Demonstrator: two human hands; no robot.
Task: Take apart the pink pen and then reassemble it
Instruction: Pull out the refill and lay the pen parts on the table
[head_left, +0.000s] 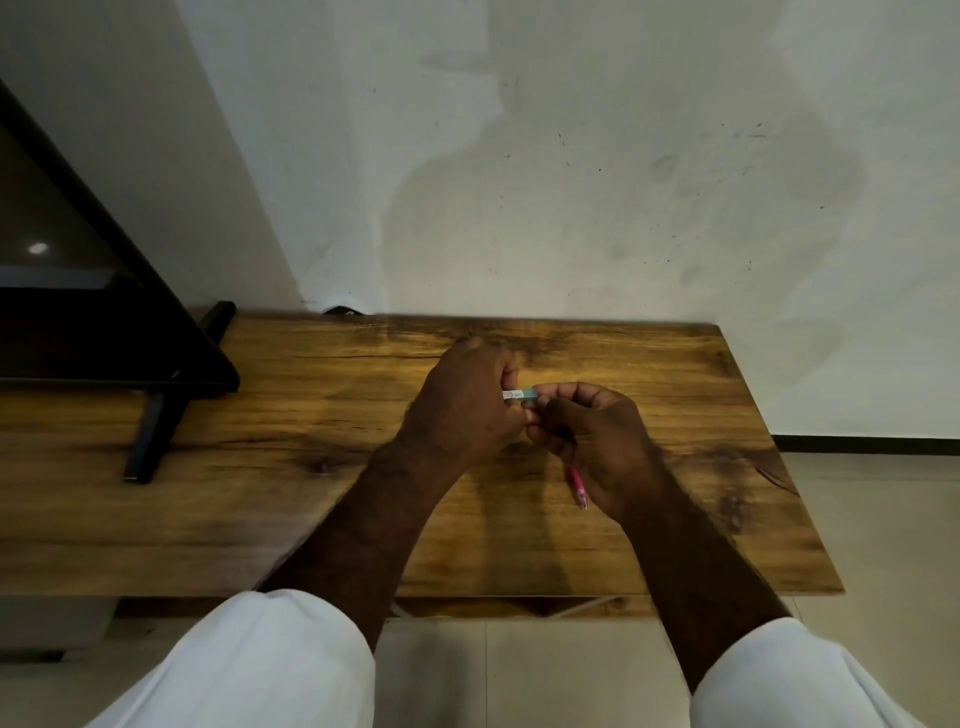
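Observation:
Both my hands meet above the middle of the wooden table (311, 467). A short pale blue-white pen piece with a printed label (519, 394) spans between them. My left hand (462, 400) is closed around its left end, and the fingertips of my right hand (592, 431) pinch its right end. A pink pen part (577, 487) sticks out below my right palm, pointing toward me, and is held in that same hand. The rest of both parts is hidden inside my fists.
A dark screen (78, 291) on black feet (148, 441) stands at the table's back left. A stained white wall (571, 182) rises right behind the table. The table's right edge drops to a tiled floor (883, 519). White sleeves cover my upper forearms.

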